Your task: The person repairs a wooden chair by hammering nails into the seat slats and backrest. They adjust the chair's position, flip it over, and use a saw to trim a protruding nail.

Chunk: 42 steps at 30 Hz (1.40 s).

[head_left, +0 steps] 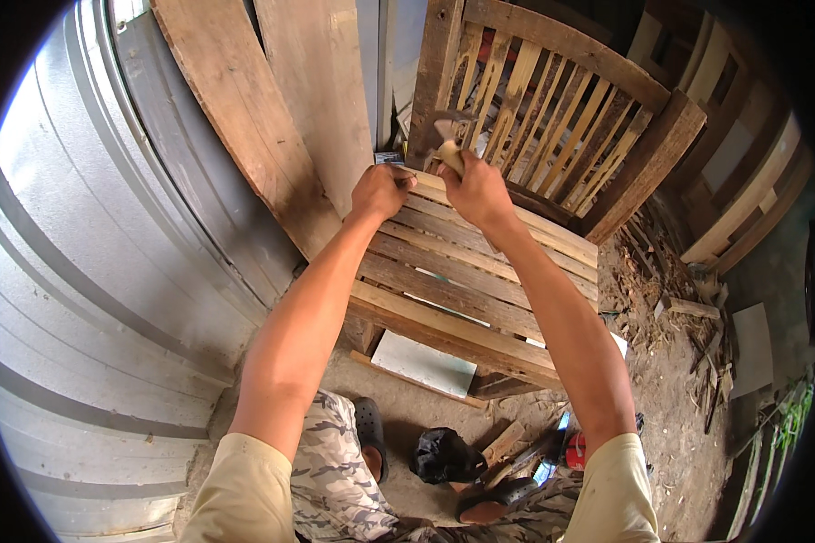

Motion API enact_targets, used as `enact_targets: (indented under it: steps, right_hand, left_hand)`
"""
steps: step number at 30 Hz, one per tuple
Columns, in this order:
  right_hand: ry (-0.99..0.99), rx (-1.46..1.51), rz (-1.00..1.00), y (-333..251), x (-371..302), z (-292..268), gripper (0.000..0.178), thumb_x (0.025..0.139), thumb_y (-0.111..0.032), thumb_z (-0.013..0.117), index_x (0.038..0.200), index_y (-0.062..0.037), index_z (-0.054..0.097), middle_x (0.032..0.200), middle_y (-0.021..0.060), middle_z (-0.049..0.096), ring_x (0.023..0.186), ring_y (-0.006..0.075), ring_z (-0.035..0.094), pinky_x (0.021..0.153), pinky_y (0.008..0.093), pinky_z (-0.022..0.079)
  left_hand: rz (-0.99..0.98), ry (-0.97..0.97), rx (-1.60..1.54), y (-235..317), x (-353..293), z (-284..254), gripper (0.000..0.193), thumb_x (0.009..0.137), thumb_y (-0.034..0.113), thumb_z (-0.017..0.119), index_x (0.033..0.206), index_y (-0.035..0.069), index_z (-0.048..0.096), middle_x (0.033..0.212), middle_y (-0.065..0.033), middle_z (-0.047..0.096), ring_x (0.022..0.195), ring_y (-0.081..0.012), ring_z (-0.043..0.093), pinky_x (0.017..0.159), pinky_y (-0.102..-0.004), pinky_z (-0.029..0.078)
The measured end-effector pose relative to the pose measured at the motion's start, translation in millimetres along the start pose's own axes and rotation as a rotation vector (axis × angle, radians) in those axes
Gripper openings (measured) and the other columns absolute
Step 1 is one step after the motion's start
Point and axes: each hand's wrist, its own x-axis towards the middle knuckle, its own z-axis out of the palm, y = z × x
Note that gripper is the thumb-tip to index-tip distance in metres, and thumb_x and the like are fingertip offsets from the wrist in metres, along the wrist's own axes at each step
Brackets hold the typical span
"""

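A wooden slatted bench (pixel 466 291) stands before me, its tall backrest (pixel 561 109) made of upright slats in a heavy frame. My right hand (pixel 480 194) grips the pale handle of a hammer (pixel 451 154) above the far left part of the seat; the hammer's head is raised and turned left. My left hand (pixel 382 191) is closed at the left end of the seat's rear slats, fingertips pinched together. What it pinches, if anything, is too small to make out. Narrow gaps run between the seat slats.
Wide boards (pixel 244 109) lean at the left beside a corrugated metal wall (pixel 109 299). A black bag (pixel 445 455), wood offcuts (pixel 503 442) and a red object (pixel 576 450) lie near my feet. Scrap wood (pixel 688 309) litters the ground at right, below more wooden frames (pixel 743 181).
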Motion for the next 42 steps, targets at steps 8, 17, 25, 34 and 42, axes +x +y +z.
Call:
enact_targets:
  steps: [8,17,25,34,42]
  right_hand:
    - [-0.077,0.021,0.045,-5,1,-1,0.037,0.093,-0.025,0.060,0.110,0.0076,0.058,0.087,0.0313,0.068,0.086,0.0479,0.068,0.076,0.0515,0.056]
    - [-0.128,-0.098,0.052,6,-1,12,0.036,0.094,-0.025,0.059,0.111,0.0070,0.055,0.086,0.0323,0.067,0.084,0.0498,0.066,0.076,0.0533,0.054]
    - [-0.105,-0.013,0.064,5,0,14,0.046,0.092,-0.024,0.060,0.125,0.0061,0.051,0.090,0.0311,0.069,0.087,0.0475,0.068,0.080,0.0516,0.056]
    - [-0.113,0.148,0.159,37,-14,13,0.043,0.094,-0.027,0.060,0.116,0.0090,0.052,0.090,0.0317,0.067,0.090,0.0480,0.065,0.080,0.0524,0.051]
    - [-0.340,0.420,0.392,60,-3,3,0.040,0.095,-0.028,0.059,0.103,0.0102,0.054,0.085,0.0312,0.067,0.087,0.0482,0.066,0.081,0.0518,0.052]
  left_hand:
    - [0.011,0.013,-0.032,1,-1,0,0.023,0.090,0.028,0.071,0.103,0.010,0.077,0.110,-0.0135,0.072,0.104,-0.0310,0.068,0.090,-0.0394,0.052]
    - [0.048,0.042,-0.024,2,-3,4,0.024,0.089,0.029,0.071,0.101,0.009,0.078,0.106,-0.0140,0.073,0.101,-0.0322,0.069,0.090,-0.0397,0.053]
    - [0.090,0.032,-0.062,-3,0,1,0.026,0.088,0.026,0.072,0.102,0.005,0.077,0.105,-0.0167,0.073,0.098,-0.0315,0.070,0.089,-0.0386,0.052]
    - [0.058,0.027,-0.122,7,-7,-6,0.024,0.090,0.020,0.068,0.104,0.002,0.074,0.102,-0.0163,0.074,0.099,-0.0277,0.070,0.090,-0.0355,0.051]
    - [-0.061,0.151,-0.186,6,-7,-11,0.030,0.094,0.023,0.069,0.111,-0.001,0.072,0.100,-0.0149,0.075,0.096,-0.0201,0.069,0.088,-0.0328,0.051]
